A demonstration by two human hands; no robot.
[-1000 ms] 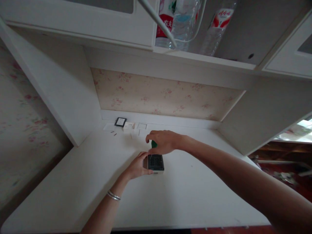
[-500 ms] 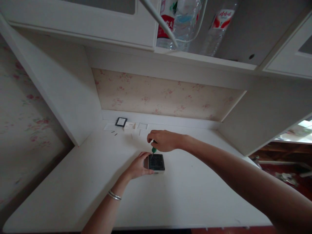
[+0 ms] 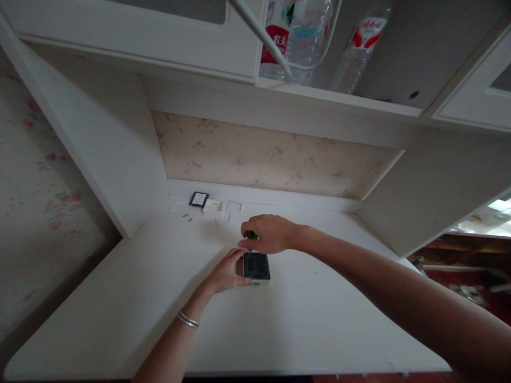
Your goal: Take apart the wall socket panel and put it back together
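Observation:
A small square box (image 3: pixel 257 267) with a black top and pale sides sits on the white desk; it looks like a wall socket seen from one face. My left hand (image 3: pixel 229 271) grips its left side, thumb at the near edge and fingers at the far edge. Above it, my right hand (image 3: pixel 265 233) is closed round the green handle of a screwdriver (image 3: pixel 251 234). The shaft points down at the left part of the black top. Whether its tip sits in a screw is too small to tell.
Toward the back of the desk (image 3: pixel 319 319) lie a black-framed square socket panel (image 3: pixel 198 199), a white box (image 3: pixel 213 206), a thin white frame (image 3: pixel 233 206) and two small dark screws (image 3: pixel 187 217). Plastic bottles (image 3: pixel 307 37) stand in the overhead cabinet, by a hanging white rod (image 3: pixel 263 37).
My right hand's fingers have shifted round the screwdriver handle and sit a little lower, covering more of it. My left hand and the box stay in place.

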